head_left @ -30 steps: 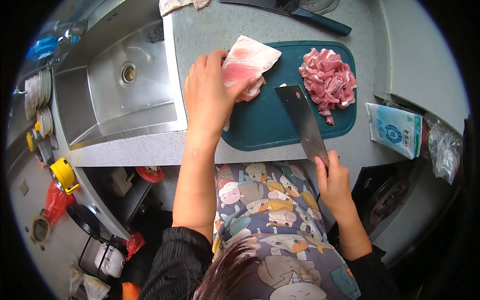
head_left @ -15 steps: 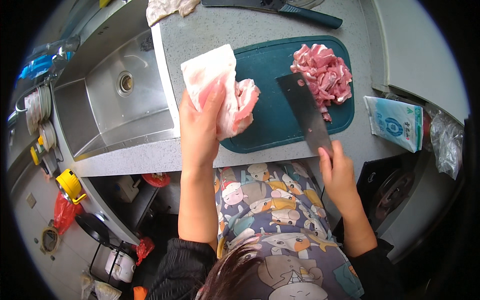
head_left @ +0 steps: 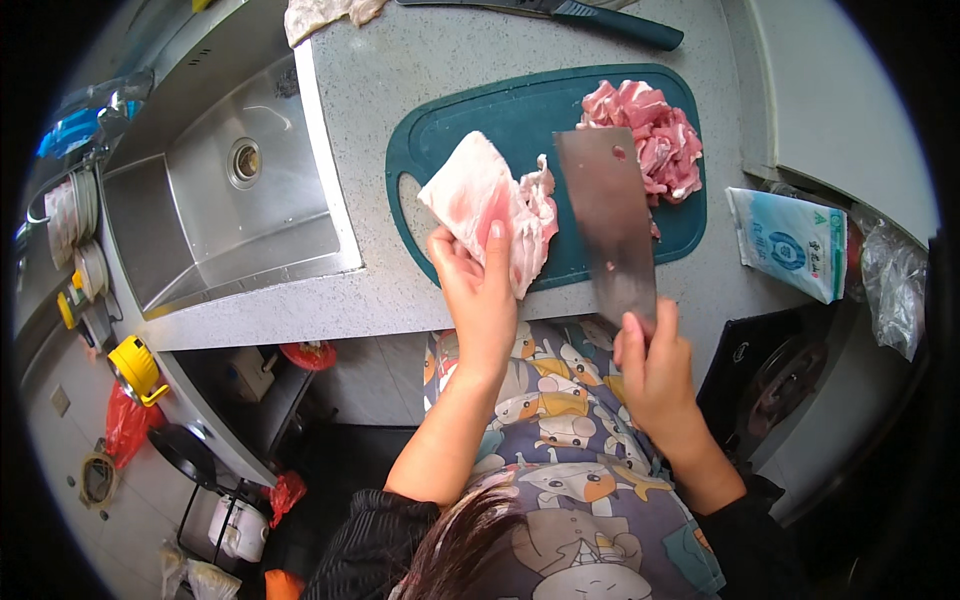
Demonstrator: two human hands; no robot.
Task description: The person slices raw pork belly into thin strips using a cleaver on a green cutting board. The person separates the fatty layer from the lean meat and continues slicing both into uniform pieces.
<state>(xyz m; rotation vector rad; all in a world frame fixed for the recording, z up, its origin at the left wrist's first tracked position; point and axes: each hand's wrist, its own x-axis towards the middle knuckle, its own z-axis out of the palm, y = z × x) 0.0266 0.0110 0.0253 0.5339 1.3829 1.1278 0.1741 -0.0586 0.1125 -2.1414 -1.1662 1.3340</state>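
Note:
My left hand (head_left: 480, 285) is closed on a pale, pink-edged piece of meat (head_left: 490, 205), thumb on top and fingers partly hidden beneath it. The meat is over the left part of a dark green cutting board (head_left: 460, 110). In my right hand (head_left: 655, 370) is a cleaver (head_left: 605, 210), gripped at its handle, which my fingers mostly cover. Its broad dark blade, with small pink scraps stuck on it, points away from me over the board. Just beyond and right of the blade lies a heap of sliced raw meat (head_left: 655, 140) on the board.
A steel sink (head_left: 270, 190) is set into the counter (head_left: 380, 60) on the left. At the far edge lie a dark-handled knife (head_left: 620, 25) and another pale piece of meat (head_left: 330, 15). To the right stand a white-and-blue packet (head_left: 785, 245) and a clear plastic bag (head_left: 890, 285).
My left hand has moved right and nearer me with the meat, uncovering the board's left end and its handle hole. The cleaver has turned, showing more of its blade face.

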